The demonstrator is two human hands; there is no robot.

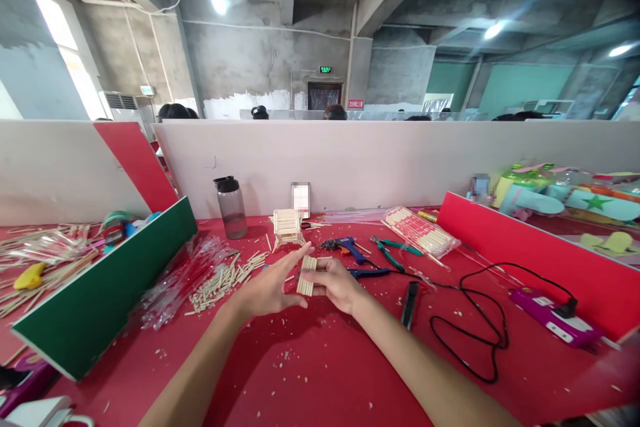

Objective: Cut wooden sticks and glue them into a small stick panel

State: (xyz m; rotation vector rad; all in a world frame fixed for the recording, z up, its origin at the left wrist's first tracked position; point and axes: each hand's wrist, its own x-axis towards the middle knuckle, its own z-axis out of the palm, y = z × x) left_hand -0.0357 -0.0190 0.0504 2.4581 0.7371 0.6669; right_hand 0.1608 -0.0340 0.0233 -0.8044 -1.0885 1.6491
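Red table (pixel 300 380), scattered with pale crumbs and stick scraps. Across its back, a white partition (pixel 400 160), with the tops of heads (pixel 175 111) beyond. To the left, a green board (pixel 110 287); to the right, a red board (pixel 540 260). Farther off, a room of bare concrete, with a lit lamp (pixel 219 1), a window (pixel 65 47) at far left, and a green sign (pixel 325 69) above a dark door (pixel 325 95).

Near the partition, an upright, tinted bottle (pixel 233 210) with a black lid, seemingly with liquid low inside. At right, lying flat, a clear bag (pixel 423 233) full of sticks. Beside the green board, a crumpled wrapper (pixel 167 287), next to a heap of loose sticks (pixel 225 283).

At mid-table, a small panel (pixel 307 275) of parallel sticks, raised and pinched between thumb and fingers of the right hand (pixel 337 283). Just left of it, the left hand (pixel 270 287), spread and gripping nothing; contact with the panel impossible to tell. Behind both, a stick model (pixel 289 227). Rightward, a glue gun (pixel 345 247), green-handled pliers (pixel 390 250), and a purple power strip (pixel 553 320) with a plug in it.
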